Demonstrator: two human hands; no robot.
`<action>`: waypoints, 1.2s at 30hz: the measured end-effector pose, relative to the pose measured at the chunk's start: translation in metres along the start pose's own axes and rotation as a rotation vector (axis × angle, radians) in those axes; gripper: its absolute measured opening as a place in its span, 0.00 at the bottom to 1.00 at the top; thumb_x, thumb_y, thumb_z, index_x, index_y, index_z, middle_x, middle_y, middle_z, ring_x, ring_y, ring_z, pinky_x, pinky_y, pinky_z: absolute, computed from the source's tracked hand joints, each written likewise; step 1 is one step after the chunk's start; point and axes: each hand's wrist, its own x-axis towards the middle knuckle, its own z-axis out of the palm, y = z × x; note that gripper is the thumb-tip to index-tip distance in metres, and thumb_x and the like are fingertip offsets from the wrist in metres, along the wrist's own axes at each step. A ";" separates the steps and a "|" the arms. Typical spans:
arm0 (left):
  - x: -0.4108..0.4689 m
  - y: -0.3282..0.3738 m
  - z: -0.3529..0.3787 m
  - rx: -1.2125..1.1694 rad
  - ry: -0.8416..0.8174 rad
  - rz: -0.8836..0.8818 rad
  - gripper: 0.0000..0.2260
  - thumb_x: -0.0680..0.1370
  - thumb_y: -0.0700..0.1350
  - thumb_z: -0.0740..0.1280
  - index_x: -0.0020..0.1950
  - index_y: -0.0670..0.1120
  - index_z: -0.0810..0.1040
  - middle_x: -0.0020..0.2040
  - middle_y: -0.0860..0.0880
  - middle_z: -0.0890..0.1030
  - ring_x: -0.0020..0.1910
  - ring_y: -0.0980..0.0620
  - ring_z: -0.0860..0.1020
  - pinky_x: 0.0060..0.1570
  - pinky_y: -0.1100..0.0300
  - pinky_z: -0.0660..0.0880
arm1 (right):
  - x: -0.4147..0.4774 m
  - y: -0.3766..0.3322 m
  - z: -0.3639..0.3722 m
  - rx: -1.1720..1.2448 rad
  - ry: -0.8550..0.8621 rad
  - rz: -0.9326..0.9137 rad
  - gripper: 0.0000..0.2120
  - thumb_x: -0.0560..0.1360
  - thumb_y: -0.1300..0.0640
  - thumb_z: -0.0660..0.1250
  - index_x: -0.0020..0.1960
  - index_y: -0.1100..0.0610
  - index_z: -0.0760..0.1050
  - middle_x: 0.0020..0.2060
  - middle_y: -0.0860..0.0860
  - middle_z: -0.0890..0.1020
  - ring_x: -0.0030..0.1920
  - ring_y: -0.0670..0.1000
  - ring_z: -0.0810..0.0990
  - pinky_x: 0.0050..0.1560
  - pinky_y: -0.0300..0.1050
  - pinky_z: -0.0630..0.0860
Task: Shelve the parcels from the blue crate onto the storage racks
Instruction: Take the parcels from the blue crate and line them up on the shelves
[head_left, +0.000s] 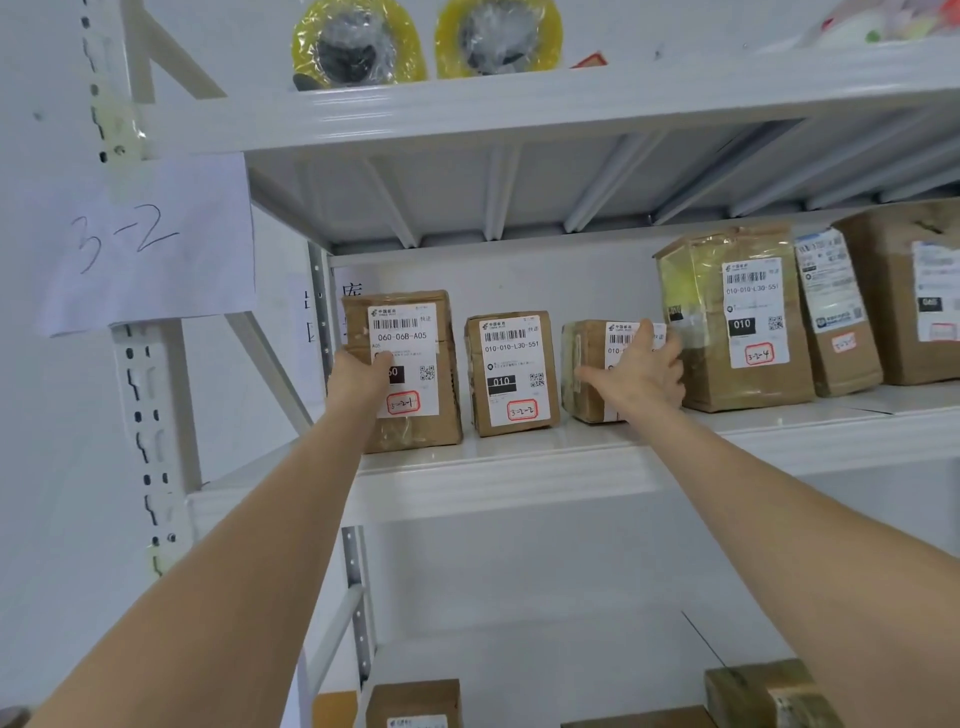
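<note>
Several brown cardboard parcels with white labels stand in a row on the middle shelf (509, 467) of a white storage rack. My left hand (358, 376) grips the left edge of the leftmost parcel (415, 364), labelled 060-06B-A05. A second parcel (511, 371) stands untouched between my hands. My right hand (641, 371) lies over the front of the third, smaller parcel (584, 364), fingers spread, thumb on its left face. A taller taped parcel (737, 317) stands just right of that hand. The blue crate is out of view.
A paper sign reading 3-2 (145, 244) hangs on the left upright. Two yellow-wrapped round items (358, 47) sit on the upper shelf. More parcels (904, 296) fill the shelf's right end, and others (769, 691) stand on the lower shelf.
</note>
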 end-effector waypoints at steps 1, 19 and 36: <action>0.001 -0.002 0.002 0.005 -0.002 0.008 0.18 0.79 0.47 0.62 0.68 0.45 0.67 0.60 0.45 0.79 0.54 0.43 0.79 0.55 0.47 0.77 | 0.000 0.000 0.000 -0.003 -0.012 0.007 0.50 0.64 0.38 0.75 0.76 0.49 0.49 0.75 0.58 0.50 0.72 0.64 0.58 0.68 0.61 0.64; -0.002 0.003 0.024 0.022 -0.043 0.051 0.13 0.82 0.43 0.55 0.66 0.45 0.68 0.58 0.46 0.77 0.55 0.43 0.77 0.52 0.50 0.76 | -0.004 -0.005 0.006 -0.068 0.005 0.057 0.59 0.60 0.35 0.76 0.77 0.52 0.44 0.74 0.59 0.51 0.71 0.64 0.59 0.67 0.63 0.63; -0.025 0.016 0.031 0.063 -0.108 -0.001 0.20 0.81 0.38 0.53 0.73 0.47 0.60 0.63 0.44 0.76 0.59 0.41 0.76 0.52 0.49 0.77 | 0.002 0.011 -0.012 -0.041 0.026 -0.019 0.38 0.71 0.47 0.71 0.74 0.51 0.55 0.70 0.58 0.59 0.65 0.61 0.66 0.61 0.56 0.70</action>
